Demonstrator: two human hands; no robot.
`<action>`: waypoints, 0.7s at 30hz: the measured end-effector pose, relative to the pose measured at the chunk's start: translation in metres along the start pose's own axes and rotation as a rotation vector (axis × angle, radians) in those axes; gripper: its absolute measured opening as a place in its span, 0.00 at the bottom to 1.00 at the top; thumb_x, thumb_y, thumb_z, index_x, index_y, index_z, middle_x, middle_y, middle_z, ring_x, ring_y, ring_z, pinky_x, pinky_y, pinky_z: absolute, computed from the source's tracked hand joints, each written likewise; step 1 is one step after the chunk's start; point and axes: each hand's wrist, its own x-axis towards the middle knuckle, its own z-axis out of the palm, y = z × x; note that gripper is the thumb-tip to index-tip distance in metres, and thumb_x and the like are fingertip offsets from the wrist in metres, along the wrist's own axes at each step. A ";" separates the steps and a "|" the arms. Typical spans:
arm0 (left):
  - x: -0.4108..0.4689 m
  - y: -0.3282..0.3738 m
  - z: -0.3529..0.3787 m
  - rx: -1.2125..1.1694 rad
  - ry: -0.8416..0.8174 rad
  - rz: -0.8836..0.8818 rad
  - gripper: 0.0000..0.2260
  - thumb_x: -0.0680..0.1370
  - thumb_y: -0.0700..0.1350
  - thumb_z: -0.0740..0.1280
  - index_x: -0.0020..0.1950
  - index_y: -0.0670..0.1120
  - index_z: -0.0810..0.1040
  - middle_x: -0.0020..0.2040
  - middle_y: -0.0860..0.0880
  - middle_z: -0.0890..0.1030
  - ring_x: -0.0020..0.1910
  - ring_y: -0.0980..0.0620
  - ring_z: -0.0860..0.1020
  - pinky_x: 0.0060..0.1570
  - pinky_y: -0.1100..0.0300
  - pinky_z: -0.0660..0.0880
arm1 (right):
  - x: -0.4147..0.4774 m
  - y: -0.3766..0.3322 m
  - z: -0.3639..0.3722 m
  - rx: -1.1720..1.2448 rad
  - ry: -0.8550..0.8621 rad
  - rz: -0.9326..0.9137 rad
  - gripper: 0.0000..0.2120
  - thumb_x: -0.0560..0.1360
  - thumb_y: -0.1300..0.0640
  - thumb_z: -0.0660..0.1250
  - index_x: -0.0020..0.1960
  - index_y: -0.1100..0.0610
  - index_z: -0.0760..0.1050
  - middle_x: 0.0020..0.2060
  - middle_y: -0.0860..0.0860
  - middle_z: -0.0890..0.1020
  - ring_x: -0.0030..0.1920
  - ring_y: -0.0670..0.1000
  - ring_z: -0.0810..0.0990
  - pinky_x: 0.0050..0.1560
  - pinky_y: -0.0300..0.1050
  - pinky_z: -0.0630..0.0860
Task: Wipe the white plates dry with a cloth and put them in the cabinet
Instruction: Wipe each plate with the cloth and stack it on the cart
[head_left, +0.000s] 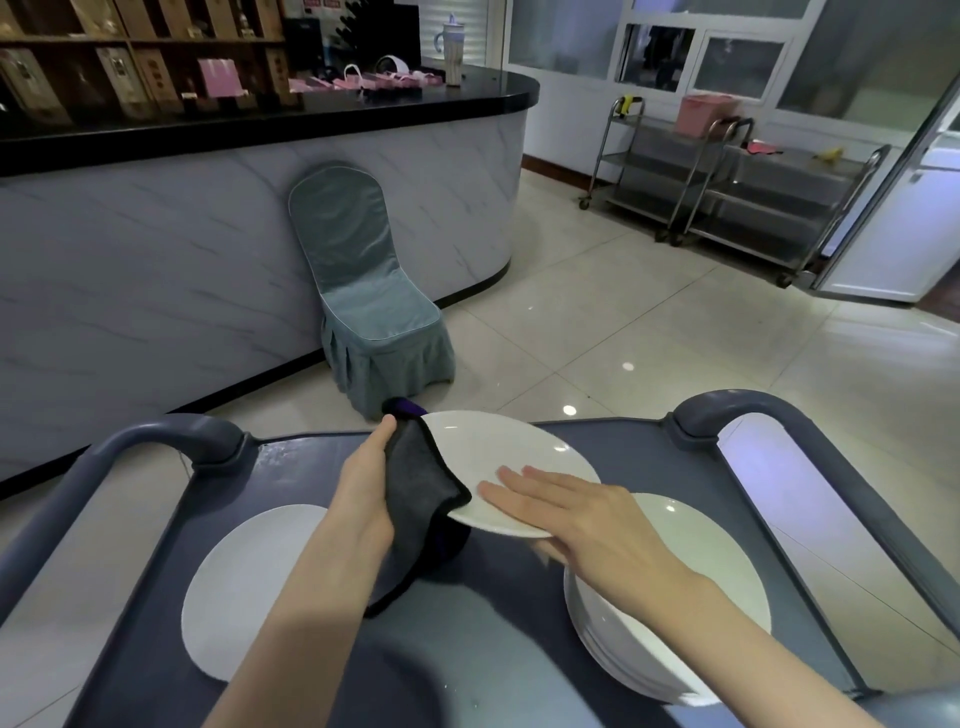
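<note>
A white plate (511, 457) is held tilted above the grey cart top (467, 639). My left hand (363, 483) grips a dark grey cloth (415, 499) wrapped over the plate's left edge. My right hand (566, 512) lies on the plate's upper face with its fingers straight; its thumb is hidden under the rim. Below the right arm stands a stack of white plates (670, 623). A single white plate (244, 587) lies at the cart's left.
The cart has rounded grey handles at the left (171, 436) and right (753, 410). A chair in a blue-green cover (369, 306) stands against a marble-look counter (156, 249). Steel trolleys (727, 182) stand at the far right on the tiled floor.
</note>
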 end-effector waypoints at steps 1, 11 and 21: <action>0.000 -0.003 0.002 0.001 -0.011 0.037 0.17 0.81 0.56 0.61 0.54 0.44 0.80 0.46 0.45 0.84 0.44 0.47 0.83 0.39 0.55 0.77 | 0.002 -0.004 0.001 0.118 -0.009 0.049 0.19 0.81 0.49 0.60 0.70 0.46 0.75 0.69 0.43 0.76 0.68 0.47 0.76 0.59 0.44 0.80; -0.018 -0.059 0.044 0.730 -0.183 0.836 0.23 0.83 0.51 0.53 0.76 0.63 0.48 0.78 0.65 0.50 0.77 0.65 0.48 0.78 0.51 0.48 | 0.025 -0.027 0.007 0.954 0.320 0.772 0.24 0.74 0.35 0.63 0.36 0.56 0.74 0.30 0.43 0.77 0.32 0.42 0.73 0.34 0.35 0.70; -0.015 -0.061 0.041 1.042 -0.307 0.990 0.25 0.80 0.51 0.52 0.77 0.60 0.51 0.80 0.59 0.53 0.78 0.61 0.51 0.77 0.47 0.52 | 0.027 -0.028 0.010 1.151 0.407 1.001 0.22 0.82 0.45 0.60 0.39 0.59 0.81 0.36 0.51 0.85 0.37 0.46 0.81 0.40 0.40 0.78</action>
